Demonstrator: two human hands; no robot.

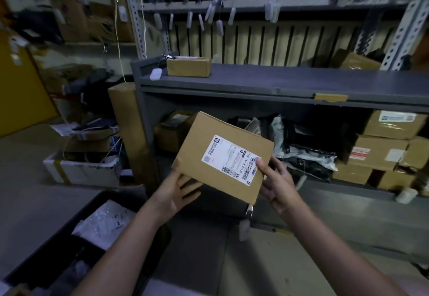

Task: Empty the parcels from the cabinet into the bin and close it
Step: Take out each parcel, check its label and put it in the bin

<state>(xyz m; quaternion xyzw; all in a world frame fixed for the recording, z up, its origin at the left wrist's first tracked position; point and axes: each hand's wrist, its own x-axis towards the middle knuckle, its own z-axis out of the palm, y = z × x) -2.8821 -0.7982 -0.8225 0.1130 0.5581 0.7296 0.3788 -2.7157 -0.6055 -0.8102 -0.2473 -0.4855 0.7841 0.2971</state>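
We're pretty sure this is a parcel depot stockroom: right behind our fingers point(190, 185) a grey cabinet point(232, 87) is stuffed with labelled cardboard boxes point(380, 152) and poly mailers point(306, 154). Above the fingers there's slotted metal shelving point(399, 31) with little tags point(219, 27) dangling, and off to their left, open cartons point(81, 168) on the floor.

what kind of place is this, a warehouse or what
Most likely a parcel depot storeroom. The left hand and right hand hold a cardboard box with a shipping label, the grey cabinet behind holds taped cartons and plastic mailers, and slotted metal racking stands above.
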